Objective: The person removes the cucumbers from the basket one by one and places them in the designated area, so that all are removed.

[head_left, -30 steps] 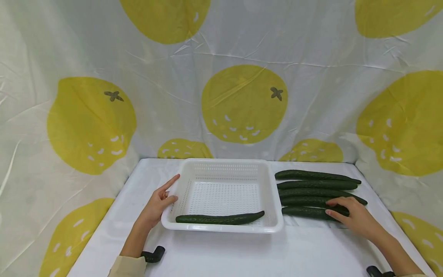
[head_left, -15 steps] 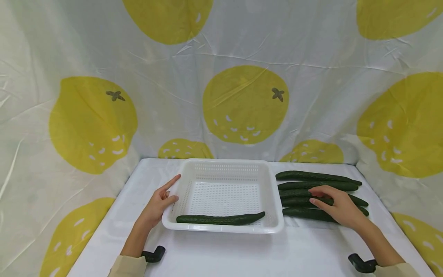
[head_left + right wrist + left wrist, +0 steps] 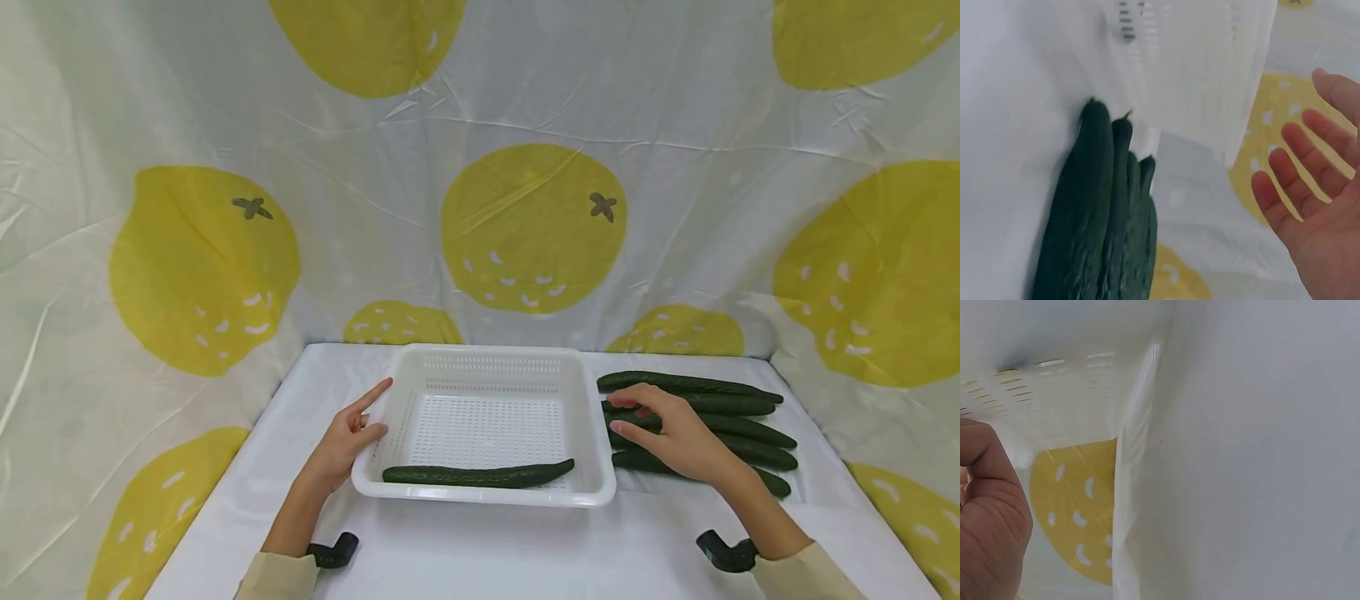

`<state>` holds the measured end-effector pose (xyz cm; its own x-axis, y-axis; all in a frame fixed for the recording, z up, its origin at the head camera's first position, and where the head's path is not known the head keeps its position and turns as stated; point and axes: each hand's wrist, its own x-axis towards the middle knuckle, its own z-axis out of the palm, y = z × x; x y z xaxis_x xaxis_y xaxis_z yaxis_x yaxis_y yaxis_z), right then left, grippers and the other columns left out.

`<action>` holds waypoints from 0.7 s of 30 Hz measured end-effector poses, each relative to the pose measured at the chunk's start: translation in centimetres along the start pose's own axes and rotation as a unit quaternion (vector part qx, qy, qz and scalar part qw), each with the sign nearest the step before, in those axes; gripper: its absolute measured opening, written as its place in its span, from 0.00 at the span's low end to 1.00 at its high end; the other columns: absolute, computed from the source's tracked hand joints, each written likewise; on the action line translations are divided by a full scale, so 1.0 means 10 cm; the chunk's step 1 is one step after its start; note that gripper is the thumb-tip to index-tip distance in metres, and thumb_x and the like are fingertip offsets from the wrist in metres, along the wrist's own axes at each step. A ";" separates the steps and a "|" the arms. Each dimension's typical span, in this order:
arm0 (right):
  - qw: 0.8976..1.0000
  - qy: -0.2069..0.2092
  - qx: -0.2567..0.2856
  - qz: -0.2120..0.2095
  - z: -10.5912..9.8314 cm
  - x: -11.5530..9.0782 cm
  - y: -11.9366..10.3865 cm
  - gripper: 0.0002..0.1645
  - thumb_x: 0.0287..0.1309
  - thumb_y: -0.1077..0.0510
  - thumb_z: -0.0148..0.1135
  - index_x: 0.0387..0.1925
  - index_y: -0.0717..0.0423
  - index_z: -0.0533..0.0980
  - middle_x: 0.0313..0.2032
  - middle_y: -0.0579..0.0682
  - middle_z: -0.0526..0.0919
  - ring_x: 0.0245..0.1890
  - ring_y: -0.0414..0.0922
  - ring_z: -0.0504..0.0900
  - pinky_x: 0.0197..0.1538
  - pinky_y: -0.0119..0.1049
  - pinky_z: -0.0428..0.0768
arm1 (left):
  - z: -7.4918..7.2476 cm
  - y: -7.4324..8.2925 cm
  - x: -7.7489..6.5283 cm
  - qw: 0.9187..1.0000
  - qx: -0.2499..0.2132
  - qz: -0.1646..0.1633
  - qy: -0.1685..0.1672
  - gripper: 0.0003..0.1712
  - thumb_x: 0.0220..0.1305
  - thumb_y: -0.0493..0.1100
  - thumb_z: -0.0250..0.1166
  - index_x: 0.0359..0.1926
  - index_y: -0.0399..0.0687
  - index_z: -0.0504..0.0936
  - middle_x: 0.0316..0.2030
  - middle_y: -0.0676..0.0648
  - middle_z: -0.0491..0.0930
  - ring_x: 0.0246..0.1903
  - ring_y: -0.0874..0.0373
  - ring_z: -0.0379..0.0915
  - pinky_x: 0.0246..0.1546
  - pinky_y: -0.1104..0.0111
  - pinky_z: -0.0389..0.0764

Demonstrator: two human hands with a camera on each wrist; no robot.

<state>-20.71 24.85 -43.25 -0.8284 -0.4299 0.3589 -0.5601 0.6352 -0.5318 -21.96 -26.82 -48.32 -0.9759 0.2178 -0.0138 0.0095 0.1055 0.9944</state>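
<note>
A white plastic basket [image 3: 483, 495] with slotted walls stands mid-table. One dark green cucumber [image 3: 480, 477] lies inside along its front wall. My left hand [image 3: 337, 446] holds the left rim, index finger stretched along it and thumb on the edge; the left wrist view shows part of this hand [image 3: 991, 525] beside the basket wall [image 3: 1079, 400]. Over the left ends of several cucumbers [image 3: 753, 429], laid in a row right of the basket, hovers my right hand [image 3: 678, 437]. Its fingers are spread with nothing between them, fingertips close to the right rim.
White cloth [image 3: 480, 550] covers the table. Behind and at both sides hangs a pale curtain [image 3: 675, 233] printed with yellow fruit. In the right wrist view, the cucumbers [image 3: 1085, 206] lie side by side, tips toward the basket [image 3: 1185, 69].
My right hand has moved left across the cucumbers, from their right part to their ends by the basket. The left hand and the basket have stayed in place.
</note>
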 end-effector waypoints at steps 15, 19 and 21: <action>0.995 -0.058 0.065 -0.039 0.46 0.32 -0.42 0.25 0.66 0.43 0.67 0.62 0.40 0.76 0.56 0.36 0.81 0.55 0.39 0.80 0.55 0.39 0.82 | -0.03 -0.01 0.00 1.000 0.008 -0.001 0.004 0.44 0.69 0.31 0.61 0.81 0.60 0.59 0.18 0.57 0.64 0.18 0.66 0.62 0.24 0.74 0.74; 0.992 -0.081 0.093 -0.035 0.59 0.39 -0.51 0.25 0.66 0.45 0.69 0.62 0.41 0.76 0.57 0.37 0.81 0.58 0.40 0.79 0.57 0.39 0.82 | -0.01 -0.02 0.00 1.000 0.000 0.005 -0.003 0.44 0.69 0.30 0.61 0.81 0.60 0.58 0.18 0.57 0.65 0.18 0.66 0.62 0.23 0.74 0.74; 0.990 -0.094 0.099 -0.030 0.66 0.43 -0.55 0.26 0.66 0.46 0.69 0.63 0.42 0.76 0.57 0.38 0.81 0.58 0.41 0.79 0.58 0.40 0.81 | 0.00 -0.02 0.00 1.000 -0.002 0.005 -0.007 0.45 0.69 0.30 0.61 0.81 0.59 0.58 0.17 0.57 0.65 0.17 0.66 0.63 0.23 0.74 0.74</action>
<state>-21.17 15.27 -43.85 -0.7683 -0.5871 0.2550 -0.5819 0.4746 -0.6604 -21.97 -26.87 -48.51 -0.9725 0.2328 -0.0061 0.0175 0.0992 0.9949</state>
